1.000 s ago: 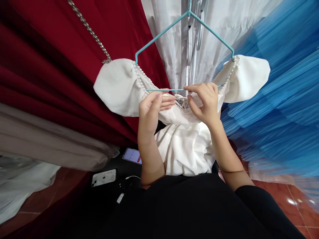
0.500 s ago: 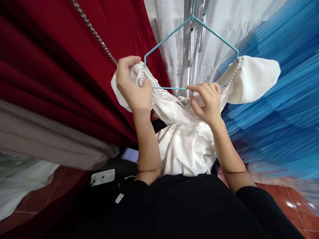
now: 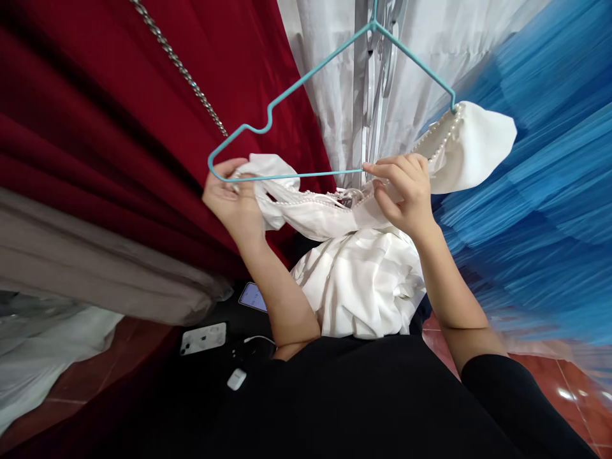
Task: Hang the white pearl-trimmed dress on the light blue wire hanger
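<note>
A white dress [image 3: 363, 280] with pearl-beaded edging lies bunched over my lap, its top raised in front of me. A light blue hanger [image 3: 315, 67] stands upright above it, with the dress's right shoulder still hooked over the right arm. At the bare left end of the hanger, my left hand [image 3: 236, 201] is closed around the left shoulder fabric, below the hanger's notch; some fingers are hidden by cloth. My right hand [image 3: 404, 191] pinches the hanger's bottom bar near its middle, against the neckline.
A red drape [image 3: 119, 95] with a beaded chain [image 3: 179, 64] hangs at left. White fabric [image 3: 325, 83] hangs behind metal poles, and blue tulle [image 3: 535, 172] fills the right. On a black surface lie two phones [image 3: 203, 338] [image 3: 253, 297] and a small white case [image 3: 236, 379].
The dress's left shoulder has come off the hanger's left arm. My left hand has moved down and left with the fabric, while my right hand stays on the bottom bar.
</note>
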Demonstrator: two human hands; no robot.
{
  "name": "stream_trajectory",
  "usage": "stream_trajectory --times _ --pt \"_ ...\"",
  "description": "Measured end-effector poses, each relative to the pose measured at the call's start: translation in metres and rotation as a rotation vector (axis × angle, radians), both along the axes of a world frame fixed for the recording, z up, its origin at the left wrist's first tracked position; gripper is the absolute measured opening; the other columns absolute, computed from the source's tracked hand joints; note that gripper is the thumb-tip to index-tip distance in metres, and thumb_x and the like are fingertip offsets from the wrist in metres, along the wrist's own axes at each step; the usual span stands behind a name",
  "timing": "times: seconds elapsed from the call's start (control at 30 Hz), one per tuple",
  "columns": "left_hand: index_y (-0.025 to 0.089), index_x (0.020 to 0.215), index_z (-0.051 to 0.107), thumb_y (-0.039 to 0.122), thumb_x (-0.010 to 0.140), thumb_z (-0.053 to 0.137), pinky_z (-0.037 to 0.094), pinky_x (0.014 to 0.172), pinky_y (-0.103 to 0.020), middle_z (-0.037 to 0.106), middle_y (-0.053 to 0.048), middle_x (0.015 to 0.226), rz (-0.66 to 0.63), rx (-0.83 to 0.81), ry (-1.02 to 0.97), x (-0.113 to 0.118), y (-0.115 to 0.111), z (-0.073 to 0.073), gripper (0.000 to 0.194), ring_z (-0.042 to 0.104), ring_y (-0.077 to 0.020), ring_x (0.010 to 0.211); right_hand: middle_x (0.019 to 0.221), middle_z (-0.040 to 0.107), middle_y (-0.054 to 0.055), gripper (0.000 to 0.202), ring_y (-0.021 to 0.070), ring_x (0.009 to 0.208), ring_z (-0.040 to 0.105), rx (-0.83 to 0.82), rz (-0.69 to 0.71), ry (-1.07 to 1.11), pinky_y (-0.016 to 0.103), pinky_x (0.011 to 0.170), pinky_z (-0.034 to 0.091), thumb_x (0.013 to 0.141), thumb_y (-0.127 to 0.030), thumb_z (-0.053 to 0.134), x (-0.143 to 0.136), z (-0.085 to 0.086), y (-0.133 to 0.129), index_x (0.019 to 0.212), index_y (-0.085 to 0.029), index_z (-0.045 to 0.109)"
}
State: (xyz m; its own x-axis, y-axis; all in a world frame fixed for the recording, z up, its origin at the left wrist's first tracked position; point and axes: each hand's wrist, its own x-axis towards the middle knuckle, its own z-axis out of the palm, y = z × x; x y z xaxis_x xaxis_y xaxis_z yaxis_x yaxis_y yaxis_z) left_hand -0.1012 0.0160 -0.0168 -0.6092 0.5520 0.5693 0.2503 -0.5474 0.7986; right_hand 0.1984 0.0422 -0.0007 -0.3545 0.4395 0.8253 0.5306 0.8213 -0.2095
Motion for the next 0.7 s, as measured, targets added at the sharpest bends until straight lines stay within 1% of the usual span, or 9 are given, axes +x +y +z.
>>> stream_trajectory --times 0.07,0.1,0.17,0.23,0.37,0.43,0.57,0.63,0.7 --pt "0.018 0.098 0.071 0.016 0.089 0.076 0.056 0.100 -0.034 0.075 0.002 0.096 -0.193 -0.063 0.030 0.019 -0.004 -0.009 0.011 0.071 -0.0154 0.097 0.109 0.073 -0.001 0.033 0.0206 0.097 0.065 -0.001 -0.004 -0.001 0.046 0.101 0.044 0.101 -0.025 0.049 -0.003 -0.001 -0.001 0.126 -0.035 0.067" --pt "0.018 0.100 0.072 0.023 0.086 0.080 0.057 0.097 -0.032 0.077 -0.001 0.097 -0.296 -0.091 0.047 0.030 -0.005 -0.010 0.017 0.073 -0.0164 0.096 0.109 0.073 0.000 0.033 0.0207 0.098 0.065 -0.005 -0.014 -0.005 0.046 0.102 0.043 0.101 -0.025 0.049 -0.004 -0.002 -0.001 0.127 -0.034 0.068" --pt "0.019 0.109 0.072 0.034 0.083 0.084 0.058 0.098 -0.033 0.079 -0.005 0.104 -0.471 -0.101 0.050 0.056 -0.006 -0.005 0.032 0.075 -0.0198 0.102 0.111 0.073 0.000 0.032 0.0210 0.099 0.065 -0.015 -0.034 -0.014 0.047 0.103 0.043 0.102 -0.027 0.048 -0.006 -0.002 -0.002 0.127 -0.034 0.068" --pt "0.022 0.116 0.069 0.041 0.087 0.080 0.057 0.104 -0.036 0.078 -0.008 0.115 -0.555 -0.008 -0.013 0.081 -0.007 0.003 0.037 0.074 -0.0230 0.114 0.113 0.073 0.000 0.032 0.0212 0.101 0.066 -0.021 -0.036 -0.016 0.047 0.103 0.043 0.102 -0.028 0.048 -0.007 -0.001 -0.005 0.127 -0.033 0.068" --pt "0.024 0.101 0.064 0.044 0.096 0.069 0.057 0.108 -0.040 0.077 -0.005 0.106 -0.584 0.128 -0.210 0.120 -0.010 0.011 0.021 0.075 -0.0241 0.114 0.116 0.071 0.000 0.030 0.0233 0.108 0.066 -0.028 -0.013 0.001 0.051 0.105 0.045 0.102 -0.028 0.050 -0.002 0.007 -0.009 0.125 -0.036 0.068" --pt "0.025 0.099 0.061 0.041 0.096 0.068 0.057 0.106 -0.040 0.077 -0.004 0.100 -0.579 0.146 -0.261 0.128 -0.011 0.011 0.018 0.076 -0.0237 0.111 0.120 0.069 0.004 0.027 0.0273 0.117 0.064 0.001 -0.093 0.053 0.055 0.108 0.045 0.101 -0.031 0.052 0.005 0.013 -0.008 0.123 -0.035 0.068" --pt "0.024 0.099 0.060 0.040 0.097 0.066 0.056 0.106 -0.039 0.074 -0.004 0.097 -0.506 0.128 -0.267 0.129 -0.011 0.012 0.018 0.075 -0.0240 0.111 0.135 0.064 0.013 0.037 0.0340 0.134 0.054 0.095 -0.322 0.294 0.061 0.117 0.040 0.097 -0.034 0.062 0.026 0.026 0.005 0.134 -0.032 0.061" --pt "0.024 0.098 0.059 0.042 0.097 0.066 0.056 0.106 -0.040 0.072 -0.003 0.096 -0.472 0.108 -0.251 0.126 -0.012 0.013 0.020 0.075 -0.0244 0.110 0.133 0.067 0.011 0.037 0.0310 0.131 0.058 0.092 -0.299 0.355 0.056 0.116 0.043 0.093 -0.025 0.066 0.038 0.032 0.015 0.129 -0.032 0.063" --pt "0.024 0.098 0.058 0.044 0.097 0.065 0.055 0.107 -0.041 0.070 -0.003 0.095 -0.445 0.106 -0.234 0.123 -0.013 0.015 0.022 0.074 -0.0248 0.110 0.120 0.074 0.008 0.031 0.0259 0.116 0.066 0.027 -0.243 0.374 0.048 0.107 0.051 0.088 -0.014 0.065 0.047 0.038 0.026 0.114 -0.030 0.071"
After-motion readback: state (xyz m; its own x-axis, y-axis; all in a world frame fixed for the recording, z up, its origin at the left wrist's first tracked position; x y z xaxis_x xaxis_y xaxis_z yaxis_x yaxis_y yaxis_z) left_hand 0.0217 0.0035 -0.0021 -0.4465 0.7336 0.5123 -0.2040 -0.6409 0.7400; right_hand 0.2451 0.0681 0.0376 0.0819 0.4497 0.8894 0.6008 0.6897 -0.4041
